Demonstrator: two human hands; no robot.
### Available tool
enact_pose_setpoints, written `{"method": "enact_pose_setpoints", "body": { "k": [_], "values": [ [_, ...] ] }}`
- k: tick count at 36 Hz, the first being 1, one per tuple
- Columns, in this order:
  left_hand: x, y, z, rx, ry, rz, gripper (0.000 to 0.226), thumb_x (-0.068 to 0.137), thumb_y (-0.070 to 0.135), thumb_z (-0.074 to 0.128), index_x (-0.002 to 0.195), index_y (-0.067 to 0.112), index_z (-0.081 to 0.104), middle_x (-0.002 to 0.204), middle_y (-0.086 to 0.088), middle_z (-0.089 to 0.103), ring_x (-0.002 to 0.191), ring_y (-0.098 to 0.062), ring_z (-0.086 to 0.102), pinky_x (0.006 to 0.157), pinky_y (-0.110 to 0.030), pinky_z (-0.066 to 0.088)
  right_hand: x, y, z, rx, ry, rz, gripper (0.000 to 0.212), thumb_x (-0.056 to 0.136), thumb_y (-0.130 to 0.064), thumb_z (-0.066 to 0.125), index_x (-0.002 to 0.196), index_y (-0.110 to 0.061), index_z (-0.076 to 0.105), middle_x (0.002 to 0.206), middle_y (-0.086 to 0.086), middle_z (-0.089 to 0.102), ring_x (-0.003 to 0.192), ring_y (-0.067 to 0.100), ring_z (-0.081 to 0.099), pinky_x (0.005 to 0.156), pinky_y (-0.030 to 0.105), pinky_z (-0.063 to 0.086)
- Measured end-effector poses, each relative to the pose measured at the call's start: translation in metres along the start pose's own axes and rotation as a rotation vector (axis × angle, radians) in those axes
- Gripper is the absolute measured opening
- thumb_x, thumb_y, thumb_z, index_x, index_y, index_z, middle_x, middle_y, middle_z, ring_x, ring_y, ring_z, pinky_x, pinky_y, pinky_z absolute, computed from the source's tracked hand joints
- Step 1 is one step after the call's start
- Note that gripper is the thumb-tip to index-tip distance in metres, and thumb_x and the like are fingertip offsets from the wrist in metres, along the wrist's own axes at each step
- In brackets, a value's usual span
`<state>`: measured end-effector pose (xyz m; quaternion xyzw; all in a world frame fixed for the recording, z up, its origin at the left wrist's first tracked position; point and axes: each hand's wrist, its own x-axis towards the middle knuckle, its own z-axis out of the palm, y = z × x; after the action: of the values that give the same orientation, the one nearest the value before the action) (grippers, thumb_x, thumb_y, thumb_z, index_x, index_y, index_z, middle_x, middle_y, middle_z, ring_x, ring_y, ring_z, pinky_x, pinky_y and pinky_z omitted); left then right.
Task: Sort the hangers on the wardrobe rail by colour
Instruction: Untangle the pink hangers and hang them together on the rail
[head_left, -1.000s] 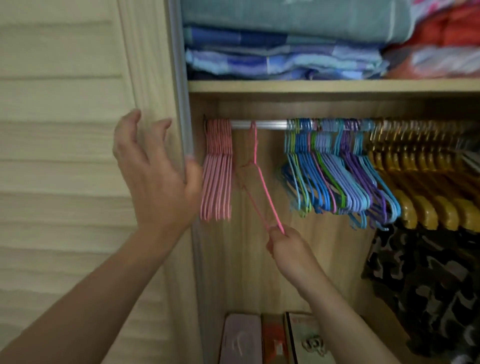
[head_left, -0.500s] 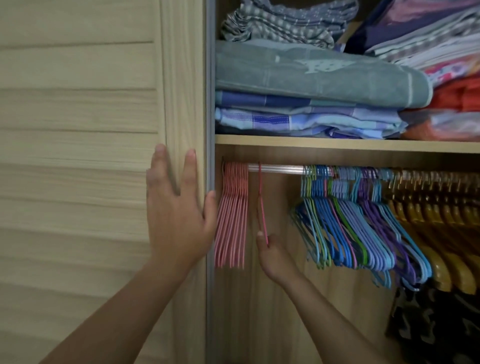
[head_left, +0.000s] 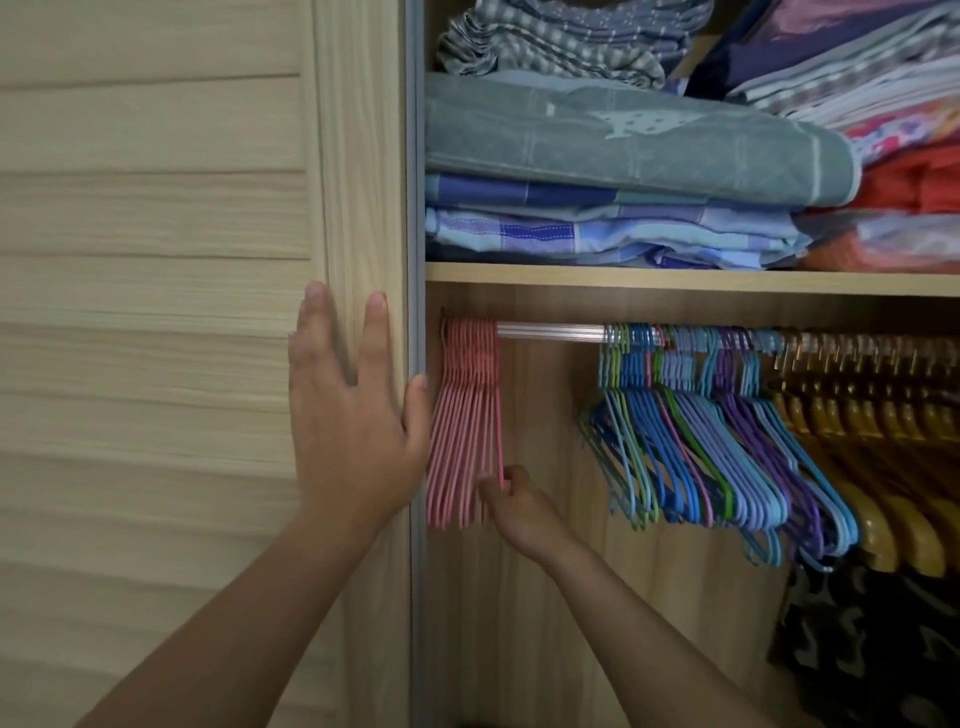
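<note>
- Wardrobe interior, seen from head height, looking forward and slightly down at two bare arms.
- Left hand (head_left: 353, 415) flat against the pale wooden sliding door (head_left: 156, 260), fingers straight and spread, thumb at the door's edge; holding nothing.
- Right hand (head_left: 514, 506) inside the wardrobe, fingers pinched on the lower end of the outermost pink hanger (head_left: 500, 415), pressed up against the pink bunch (head_left: 462, 415).
- Pink bunch at the far left end of the rail (head_left: 550, 331), directly above and just left of the right hand; long axis of each hanger running downward from the rail, edge-on to the camera.
- Right hand nearer the hangers; left hand beside the pink bunch but separated from it by the door edge.
- Bare stretch of rail between the pink bunch and the mixed bunch (head_left: 701, 431).
- Mixed bunch, to the right of the right hand and well apart: light blue, dark blue, green and purple hangers interleaved, at least one pink strand among them; judged still unsorted.
- Yellow-brown wooden hangers (head_left: 857, 441) at the far right, touching the mixed bunch.
- Counts: two hands, one rail, three clusters; pink hangers roughly a dozen, too tightly packed for an exact count; mixed and wooden hangers too many and overlapped to count.
- Folded fabrics stacked on the shelf (head_left: 675, 278) above the rail.
</note>
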<state>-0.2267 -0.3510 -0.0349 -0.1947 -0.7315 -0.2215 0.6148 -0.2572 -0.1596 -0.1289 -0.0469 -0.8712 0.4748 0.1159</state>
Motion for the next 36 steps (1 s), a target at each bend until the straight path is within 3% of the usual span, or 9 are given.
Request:
{"method": "enact_pose_setpoints", "body": {
  "k": [3, 6, 8, 14, 17, 21, 25, 32, 36],
  "values": [
    [0.0, 0.001, -0.001, 0.0, -0.002, 0.004, 0.067, 0.103, 0.032, 0.048, 0.159, 0.002, 0.03, 0.163, -0.036, 0.015, 0.154, -0.047, 0.016, 0.121, -0.061, 0.025, -0.005, 0.008, 0.001, 0.292, 0.015, 0.076, 0.054, 0.1, -0.051, 0.053, 0.137, -0.013, 0.051, 0.12, 0.008, 0.068, 0.111, 0.024, 0.066, 0.103, 0.043, 0.052],
    [-0.003, 0.004, 0.0, 0.004, 0.0, 0.006, 0.065, 0.104, 0.032, 0.047, 0.159, 0.001, 0.029, 0.163, -0.034, 0.018, 0.153, -0.048, 0.017, 0.122, -0.061, 0.024, -0.022, 0.018, 0.003, 0.538, 0.053, 0.143, 0.018, 0.101, -0.034, 0.057, 0.11, -0.018, 0.061, 0.105, 0.007, 0.069, 0.104, 0.023, 0.067, 0.101, 0.043, 0.053],
    [-0.005, 0.006, 0.001, 0.017, -0.001, 0.004, 0.064, 0.107, 0.034, 0.041, 0.158, -0.001, 0.028, 0.164, -0.031, 0.021, 0.153, -0.048, 0.017, 0.123, -0.061, 0.02, -0.037, 0.03, 0.007, 0.458, 0.156, 0.156, 0.007, 0.1, -0.021, 0.056, 0.099, -0.019, 0.062, 0.096, 0.008, 0.068, 0.091, 0.021, 0.065, 0.096, 0.044, 0.053],
    [-0.015, 0.019, 0.008, 0.03, 0.046, -0.026, 0.062, 0.102, 0.013, 0.048, 0.157, -0.005, 0.027, 0.163, -0.027, 0.026, 0.154, -0.048, 0.014, 0.127, -0.058, 0.011, -0.101, 0.064, 0.004, 0.357, 0.304, 0.06, 0.022, 0.095, 0.001, 0.057, 0.085, -0.017, 0.067, 0.075, 0.002, 0.064, 0.064, 0.02, 0.062, 0.064, 0.032, 0.051],
    [-0.031, 0.024, 0.012, 0.041, 0.01, 0.145, 0.052, 0.108, 0.016, 0.024, 0.157, 0.006, 0.037, 0.162, -0.027, 0.029, 0.153, -0.048, 0.019, 0.127, -0.056, 0.008, -0.124, 0.074, -0.028, 0.247, 0.459, 0.035, 0.021, 0.096, -0.002, 0.059, 0.084, -0.018, 0.066, 0.07, -0.002, 0.064, 0.054, 0.016, 0.064, 0.054, 0.023, 0.049],
    [-0.041, 0.023, 0.016, 0.097, -0.06, 0.249, 0.055, 0.113, 0.032, 0.021, 0.138, 0.013, 0.065, 0.157, -0.027, 0.04, 0.149, -0.052, 0.023, 0.124, -0.059, 0.015, -0.134, 0.086, -0.084, -0.068, 0.702, 0.01, 0.022, 0.096, -0.013, 0.061, 0.083, -0.029, 0.061, 0.074, -0.007, 0.066, 0.063, 0.017, 0.067, 0.059, 0.033, 0.052],
    [-0.042, 0.025, 0.018, 0.12, -0.043, 0.238, 0.054, 0.113, 0.034, 0.027, 0.122, 0.012, 0.075, 0.153, -0.025, 0.047, 0.148, -0.055, 0.025, 0.122, -0.064, 0.022, -0.129, 0.086, -0.116, -0.344, 0.906, -0.063, 0.007, 0.094, -0.016, 0.067, 0.092, -0.019, 0.073, 0.067, -0.004, 0.066, 0.059, 0.02, 0.062, 0.057, 0.031, 0.043],
    [-0.045, 0.023, 0.018, 0.106, -0.036, 0.237, 0.052, 0.113, 0.03, 0.028, 0.115, 0.01, 0.076, 0.149, -0.024, 0.052, 0.149, -0.054, 0.023, 0.122, -0.064, 0.019, -0.104, 0.091, -0.112, -0.431, 0.88, 0.028, 0.016, 0.097, -0.027, 0.063, 0.098, -0.018, 0.077, 0.07, -0.002, 0.07, 0.058, 0.013, 0.058, 0.051, 0.023, 0.033],
    [-0.045, 0.023, 0.017, 0.117, -0.046, 0.235, 0.054, 0.112, 0.03, 0.027, 0.114, 0.009, 0.076, 0.146, -0.024, 0.054, 0.15, -0.053, 0.021, 0.124, -0.061, 0.015, -0.099, 0.082, -0.107, -0.428, 0.949, 0.017, 0.013, 0.095, -0.017, 0.067, 0.091, -0.01, 0.077, 0.068, 0.004, 0.068, 0.051, 0.007, 0.038, 0.047, 0.017, 0.02]
  ]
}}
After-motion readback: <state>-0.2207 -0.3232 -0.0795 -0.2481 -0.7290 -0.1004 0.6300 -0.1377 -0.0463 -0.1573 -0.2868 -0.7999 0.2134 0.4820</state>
